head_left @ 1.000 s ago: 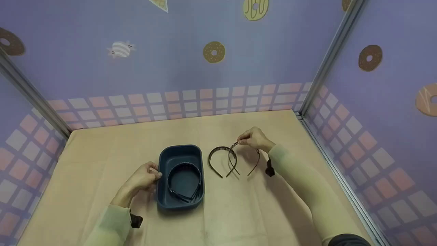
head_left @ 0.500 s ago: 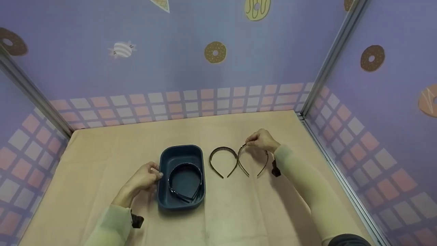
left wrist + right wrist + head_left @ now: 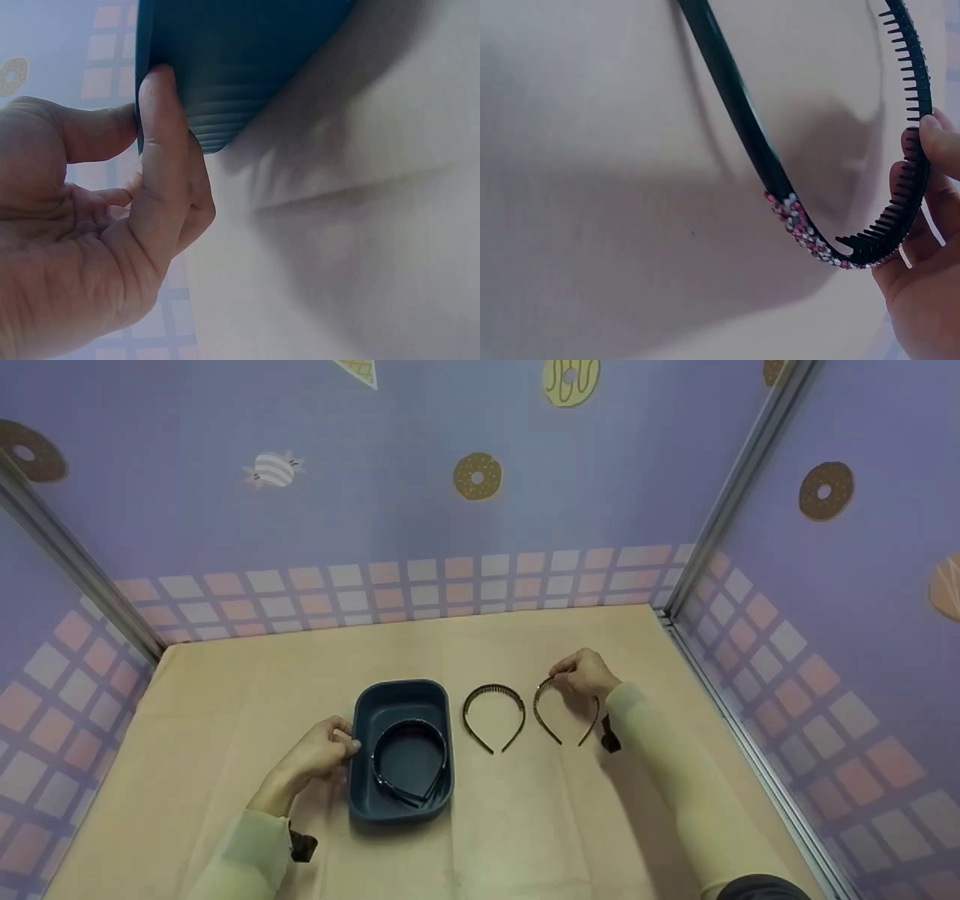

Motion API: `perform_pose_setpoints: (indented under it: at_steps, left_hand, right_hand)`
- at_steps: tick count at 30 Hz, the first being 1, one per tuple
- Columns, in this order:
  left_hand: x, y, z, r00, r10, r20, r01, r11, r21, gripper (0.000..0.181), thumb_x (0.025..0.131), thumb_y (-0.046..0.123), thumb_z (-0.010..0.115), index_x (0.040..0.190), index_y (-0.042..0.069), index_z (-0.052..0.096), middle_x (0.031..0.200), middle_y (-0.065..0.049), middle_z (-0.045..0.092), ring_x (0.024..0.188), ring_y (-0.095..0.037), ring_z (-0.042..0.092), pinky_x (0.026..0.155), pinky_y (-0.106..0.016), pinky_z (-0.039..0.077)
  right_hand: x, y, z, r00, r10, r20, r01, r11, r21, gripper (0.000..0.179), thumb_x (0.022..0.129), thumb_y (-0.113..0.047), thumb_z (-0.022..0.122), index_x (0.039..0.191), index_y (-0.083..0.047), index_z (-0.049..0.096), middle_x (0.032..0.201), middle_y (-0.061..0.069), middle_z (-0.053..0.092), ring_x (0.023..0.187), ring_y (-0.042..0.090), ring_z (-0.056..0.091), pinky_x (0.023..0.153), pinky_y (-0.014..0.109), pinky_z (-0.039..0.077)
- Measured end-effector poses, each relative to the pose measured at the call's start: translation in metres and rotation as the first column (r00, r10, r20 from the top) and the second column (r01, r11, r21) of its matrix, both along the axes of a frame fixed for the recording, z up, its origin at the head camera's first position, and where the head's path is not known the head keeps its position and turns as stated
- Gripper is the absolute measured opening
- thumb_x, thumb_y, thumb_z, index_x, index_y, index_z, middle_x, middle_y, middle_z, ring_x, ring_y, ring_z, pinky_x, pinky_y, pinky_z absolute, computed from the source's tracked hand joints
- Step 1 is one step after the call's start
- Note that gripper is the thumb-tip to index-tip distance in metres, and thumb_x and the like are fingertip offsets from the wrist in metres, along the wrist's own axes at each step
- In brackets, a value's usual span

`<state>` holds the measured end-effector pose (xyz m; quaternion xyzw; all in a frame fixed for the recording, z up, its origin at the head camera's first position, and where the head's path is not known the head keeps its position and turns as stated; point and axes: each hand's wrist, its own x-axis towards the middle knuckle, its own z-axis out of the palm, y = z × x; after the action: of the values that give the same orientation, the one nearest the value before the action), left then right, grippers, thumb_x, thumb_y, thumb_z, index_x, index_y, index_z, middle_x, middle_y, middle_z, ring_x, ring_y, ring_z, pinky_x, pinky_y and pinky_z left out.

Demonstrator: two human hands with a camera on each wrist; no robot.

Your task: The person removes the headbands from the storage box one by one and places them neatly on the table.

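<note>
My left hand (image 3: pixel 321 748) pinches the left rim of a dark blue rectangular tray (image 3: pixel 361 802), thumb on one side and fingers on the other, as the left wrist view shows up close. Inside the tray lie dark headbands (image 3: pixel 377 750), overlapping one another. In my right hand (image 3: pixel 589 671) is a toothed black headband (image 3: pixel 739 105), pinched at its curved top. Pink and white stones (image 3: pixel 802 229) line its outer face in the right wrist view. Another dark toothed headband (image 3: pixel 469 720) lies flat on the cloth between the tray and my right hand.
A pale cloth (image 3: pixel 510 825) covers the table. Purple patterned panels (image 3: pixel 390 510) stand at the back and both sides, joined by metal posts (image 3: pixel 739 495) at the corners.
My right hand has moved right with its headband, which overlapped the lying headband earlier and now stands apart from it. The left hand keeps its grip on the tray.
</note>
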<state>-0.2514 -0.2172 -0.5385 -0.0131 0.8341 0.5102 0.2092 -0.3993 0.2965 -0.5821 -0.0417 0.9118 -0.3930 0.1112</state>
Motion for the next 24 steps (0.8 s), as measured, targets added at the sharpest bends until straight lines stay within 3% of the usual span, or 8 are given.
perform_pose_setpoints:
  at_steps: [4, 11, 24]
  left_hand:
    - [0.000, 0.000, -0.001, 1.000, -0.005, -0.008, 0.005, 1.000, 0.008, 0.028, 0.111, 0.009, 0.059, 0.133, -0.005, 0.046, 0.094, -0.003, 0.057, 0.078, -0.017, 0.061, 0.059, -0.031, 0.063]
    - [0.000, 0.000, 0.000, 1.000, 0.002, -0.003, -0.002, 1.000, 0.007, 0.030, 0.111, 0.008, 0.061, 0.133, -0.005, 0.047, 0.091, -0.002, 0.058, 0.071, -0.014, 0.058, 0.058, -0.029, 0.060]
    - [0.001, -0.001, 0.001, 1.000, 0.001, -0.018, -0.001, 1.000, 0.008, 0.026, 0.110, 0.006, 0.062, 0.129, -0.004, 0.049, 0.086, -0.001, 0.060, 0.064, -0.011, 0.053, 0.055, -0.026, 0.054]
  right_hand:
    - [-0.001, -0.002, -0.006, 1.000, -0.012, 0.007, 0.012, 1.000, -0.011, 0.019, 0.105, -0.001, 0.074, 0.118, -0.005, 0.087, 0.131, 0.020, 0.082, 0.094, 0.016, 0.068, 0.067, 0.019, 0.053]
    - [-0.003, -0.005, -0.010, 0.997, -0.020, -0.069, 0.023, 0.999, 0.036, 0.017, 0.103, -0.003, 0.075, 0.112, -0.009, 0.089, 0.122, 0.016, 0.079, 0.099, 0.020, 0.063, 0.070, 0.021, 0.052]
    - [-0.001, -0.008, -0.018, 0.997, -0.023, -0.076, 0.027, 0.998, 0.058, 0.017, 0.105, -0.006, 0.076, 0.116, -0.010, 0.088, 0.126, 0.014, 0.081, 0.116, 0.030, 0.072, 0.100, 0.045, 0.060]
